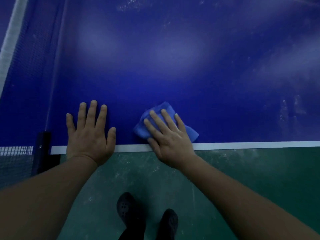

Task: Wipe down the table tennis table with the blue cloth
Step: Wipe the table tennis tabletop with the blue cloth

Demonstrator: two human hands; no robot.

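The dark blue table tennis table fills the upper part of the view, with a white line along its near edge. A folded blue cloth lies on the table close to that edge. My right hand presses flat on the cloth with straight, spread fingers. My left hand rests flat on the bare table surface to the left of the cloth, fingers spread, palm over the white edge line. Whitish dust smears show on the table at the far right and top.
The net with its white top band runs along the left side, held by a black post clamp at the table edge. Below the table is a green floor with dusty marks, and my two dark shoes.
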